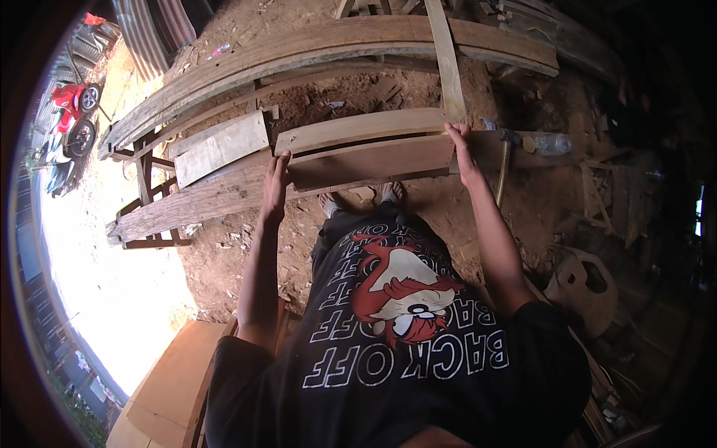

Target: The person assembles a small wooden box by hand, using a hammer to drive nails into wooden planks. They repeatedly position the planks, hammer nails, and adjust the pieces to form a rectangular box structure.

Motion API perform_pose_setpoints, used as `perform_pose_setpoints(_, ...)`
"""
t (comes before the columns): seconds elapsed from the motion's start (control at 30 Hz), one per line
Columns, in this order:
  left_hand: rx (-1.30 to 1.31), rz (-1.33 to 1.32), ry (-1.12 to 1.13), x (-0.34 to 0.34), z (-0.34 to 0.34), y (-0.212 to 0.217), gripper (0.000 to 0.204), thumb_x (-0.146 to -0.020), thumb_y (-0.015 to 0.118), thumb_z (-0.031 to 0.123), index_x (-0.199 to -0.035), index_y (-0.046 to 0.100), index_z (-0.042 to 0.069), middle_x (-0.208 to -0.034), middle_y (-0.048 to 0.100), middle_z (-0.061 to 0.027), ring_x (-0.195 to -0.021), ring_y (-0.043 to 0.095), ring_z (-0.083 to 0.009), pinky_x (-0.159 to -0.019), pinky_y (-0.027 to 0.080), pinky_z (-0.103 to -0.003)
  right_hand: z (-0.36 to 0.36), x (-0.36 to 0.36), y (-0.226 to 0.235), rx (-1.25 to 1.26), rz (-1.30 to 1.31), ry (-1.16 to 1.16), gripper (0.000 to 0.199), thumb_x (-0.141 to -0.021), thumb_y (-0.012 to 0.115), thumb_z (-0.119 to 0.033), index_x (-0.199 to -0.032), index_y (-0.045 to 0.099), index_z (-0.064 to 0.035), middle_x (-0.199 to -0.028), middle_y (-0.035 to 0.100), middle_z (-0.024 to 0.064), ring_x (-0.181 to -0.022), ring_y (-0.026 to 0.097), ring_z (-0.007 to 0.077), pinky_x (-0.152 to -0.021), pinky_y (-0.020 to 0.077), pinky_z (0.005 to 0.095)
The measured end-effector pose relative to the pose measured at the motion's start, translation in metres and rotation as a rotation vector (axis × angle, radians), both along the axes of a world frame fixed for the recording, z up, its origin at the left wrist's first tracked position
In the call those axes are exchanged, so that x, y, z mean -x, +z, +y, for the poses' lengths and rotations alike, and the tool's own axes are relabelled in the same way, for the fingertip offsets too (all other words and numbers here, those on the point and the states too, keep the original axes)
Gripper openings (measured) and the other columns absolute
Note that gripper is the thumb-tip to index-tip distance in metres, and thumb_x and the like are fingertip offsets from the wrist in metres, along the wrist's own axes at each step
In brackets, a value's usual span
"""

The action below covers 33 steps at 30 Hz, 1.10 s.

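Two short wooden boards lie side by side across the bench in front of me, a pale far board (366, 127) and a browner near board (373, 160). A dark gap runs between them; whether they are joined I cannot tell. My left hand (276, 178) grips their left end, thumb on the top edge. At the right end my right hand (464, 151) holds on, fingers by the pale board's corner. Just right of that hand a hammer (504, 170) rests on the bench, its handle toward me. A clear plastic bottle (553, 144) lies beyond the hammer.
The rough plank bench (187, 207) stands on trestle legs. A long beam (299, 46) runs behind it, with a thin pale strip (446, 63) leaning across. A whitish board (224, 147) lies at left. Scraps litter the dirt floor; a red motorbike (71, 108) stands outside.
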<state>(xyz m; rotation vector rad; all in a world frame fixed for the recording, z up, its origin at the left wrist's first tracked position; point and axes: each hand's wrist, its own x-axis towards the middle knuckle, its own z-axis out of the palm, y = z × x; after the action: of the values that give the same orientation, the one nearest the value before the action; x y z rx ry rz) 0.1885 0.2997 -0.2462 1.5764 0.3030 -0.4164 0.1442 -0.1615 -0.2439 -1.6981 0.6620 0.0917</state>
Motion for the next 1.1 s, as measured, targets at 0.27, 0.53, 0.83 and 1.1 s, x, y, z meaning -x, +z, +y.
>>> perform_pose_setpoints(0.27, 0.037, -0.145, 0.263, 0.055, -0.01, -0.075, 0.052, -0.112, 0.055, 0.05, -0.138, 0.053, 0.005, -0.137, 0.052, -0.0114, -0.13, 0.047, -0.025, -0.115, 0.037, -0.042, 0.039, 0.054, -0.078, -0.21, -0.189, -0.465, 0.06, -0.102, 0.069, -0.049, -0.138, 0.043, -0.0095, -0.142, 0.042, 0.0114, -0.135, 0.041, 0.0226, -0.119, 0.0288, 0.0391)
perform_pose_setpoints(0.53, 0.04, 0.254, 0.461, 0.055, 0.034, -0.107, 0.081, -0.106, 0.052, 0.068, -0.147, 0.058, -0.001, -0.13, 0.071, -0.0168, -0.115, 0.071, -0.0311, -0.11, 0.047, -0.048, 0.001, 0.048, -0.075, 0.14, -0.068, -0.354, 0.063, -0.11, 0.055, -0.049, -0.157, 0.037, -0.0118, -0.14, 0.059, 0.0191, -0.132, 0.057, 0.033, -0.112, 0.0432, 0.0463)
perform_pose_setpoints(0.83, -0.473, -0.04, 0.145, -0.039, 0.016, -0.116, 0.065, -0.113, 0.044, 0.059, -0.11, 0.078, 0.003, -0.086, 0.073, -0.0155, -0.085, 0.071, -0.0278, -0.08, 0.052, -0.045, 0.014, -0.022, -0.101, 0.524, -0.043, -0.067, 0.046, -0.114, 0.044, -0.043, -0.136, 0.061, -0.007, -0.133, 0.069, 0.0267, -0.124, 0.063, 0.0494, -0.103, 0.05, 0.0564)
perform_pose_setpoints(1.1, -0.866, 0.056, 0.112, -0.045, -0.007, -0.099, 0.067, -0.111, 0.039, 0.061, -0.12, 0.078, 0.008, -0.116, 0.074, -0.0331, -0.116, 0.068, -0.0528, -0.102, 0.053, -0.057, 0.029, -0.025, -0.076, 0.774, 0.065, 0.012, 0.043, -0.112, 0.044, -0.041, -0.12, 0.067, -0.0062, -0.119, 0.073, 0.0277, -0.116, 0.064, 0.0513, -0.1, 0.049, 0.0602)
